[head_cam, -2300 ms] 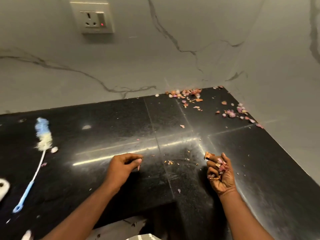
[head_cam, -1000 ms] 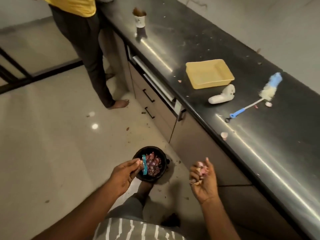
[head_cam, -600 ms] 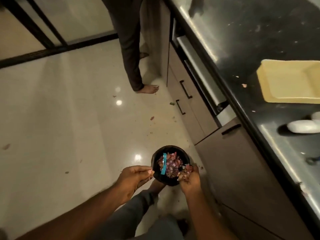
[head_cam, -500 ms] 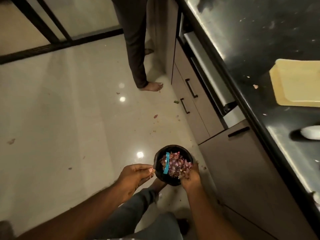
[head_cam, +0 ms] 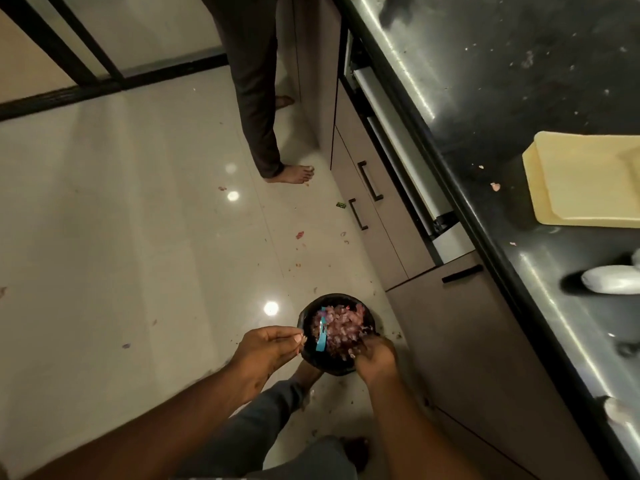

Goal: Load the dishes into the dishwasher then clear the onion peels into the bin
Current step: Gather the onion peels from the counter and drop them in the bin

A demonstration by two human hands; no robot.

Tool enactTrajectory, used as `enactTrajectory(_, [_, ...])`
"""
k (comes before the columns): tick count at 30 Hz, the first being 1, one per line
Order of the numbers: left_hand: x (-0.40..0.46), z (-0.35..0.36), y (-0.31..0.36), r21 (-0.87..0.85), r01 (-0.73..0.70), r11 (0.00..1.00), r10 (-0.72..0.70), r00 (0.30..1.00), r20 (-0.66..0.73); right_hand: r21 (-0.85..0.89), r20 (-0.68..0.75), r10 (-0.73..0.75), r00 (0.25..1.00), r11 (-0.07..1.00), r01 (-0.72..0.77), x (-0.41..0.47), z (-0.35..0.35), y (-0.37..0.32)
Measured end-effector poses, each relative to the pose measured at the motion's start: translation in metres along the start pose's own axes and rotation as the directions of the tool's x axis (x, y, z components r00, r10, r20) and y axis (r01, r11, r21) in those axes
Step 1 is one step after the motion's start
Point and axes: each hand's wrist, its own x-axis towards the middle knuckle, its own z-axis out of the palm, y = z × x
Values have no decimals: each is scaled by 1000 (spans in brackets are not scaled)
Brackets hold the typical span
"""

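Observation:
A small round black bin (head_cam: 331, 367) stands on the floor by my foot, next to the cabinets. It is filled with purple onion peels (head_cam: 341, 328), and a blue strip (head_cam: 322, 336) lies among them. My left hand (head_cam: 266, 348) hovers at the bin's left rim with thumb and fingers pinched together; nothing shows between them. My right hand (head_cam: 375, 358) is turned palm down over the bin's right rim, its fingers curled into the peels and blurred. Its palm is hidden.
Another person's leg and bare foot (head_cam: 292, 174) stand by the cabinet drawers (head_cam: 370, 183). On the black counter (head_cam: 519, 81) at the right are a yellow tray (head_cam: 585, 178) and a white object (head_cam: 611, 279). Peel scraps (head_cam: 299, 234) dot the tiled floor.
I turned from the counter corner to the floor bin. My right hand carried a handful of peels over and has tipped palm down into the bin. The left hand stayed pinched at the rim.

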Motion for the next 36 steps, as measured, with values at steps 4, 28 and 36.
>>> enactTrajectory(4, [2,10,-1,19,-1,1000,0,1000,22,-224,92,-9,996,974,30,-7,3,-5])
enactTrajectory(28, [22,34,-14,188,-12,982,1,998,61,-26,42,5,999,1000,-4,-43,-3,-29])
enactTrajectory(36, [28,37,-13,170,-31,985,17,997,78,-358,89,-49,995,931,78,-25,-6,-14])
